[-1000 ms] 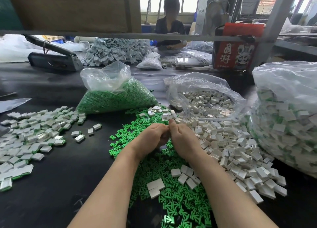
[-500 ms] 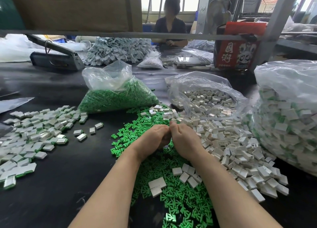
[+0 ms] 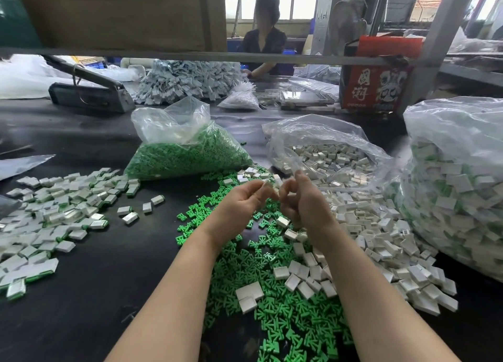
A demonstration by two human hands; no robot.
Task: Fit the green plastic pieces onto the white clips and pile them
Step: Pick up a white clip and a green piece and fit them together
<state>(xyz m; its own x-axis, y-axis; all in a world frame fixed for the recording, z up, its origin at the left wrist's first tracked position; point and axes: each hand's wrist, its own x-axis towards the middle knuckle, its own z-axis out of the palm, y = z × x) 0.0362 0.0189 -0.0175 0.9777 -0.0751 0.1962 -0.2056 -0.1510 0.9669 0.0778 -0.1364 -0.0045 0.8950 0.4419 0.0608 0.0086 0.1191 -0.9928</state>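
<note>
My left hand (image 3: 242, 202) and my right hand (image 3: 304, 203) are raised together over the table's middle, fingertips almost meeting. The left fingers pinch a small white clip (image 3: 268, 186); the right fingers are curled beside it, and what they hold is hidden. Beneath my hands spreads a heap of loose green plastic pieces (image 3: 283, 315). Loose white clips (image 3: 381, 242) lie in a heap to the right. A pile of fitted clips (image 3: 54, 206), white with green edges, lies at the left.
A bag of green pieces (image 3: 185, 154) and an open bag of white clips (image 3: 326, 157) stand behind the heaps. A large full bag (image 3: 457, 187) stands at the right. A heat sealer (image 3: 89, 95), a red box (image 3: 375, 86) and a seated person (image 3: 264, 35) are at the back.
Both hands have lifted off the green heap and drawn slightly apart; the fingers have opened out from a tight huddle, and the white clip now shows at the left fingertips.
</note>
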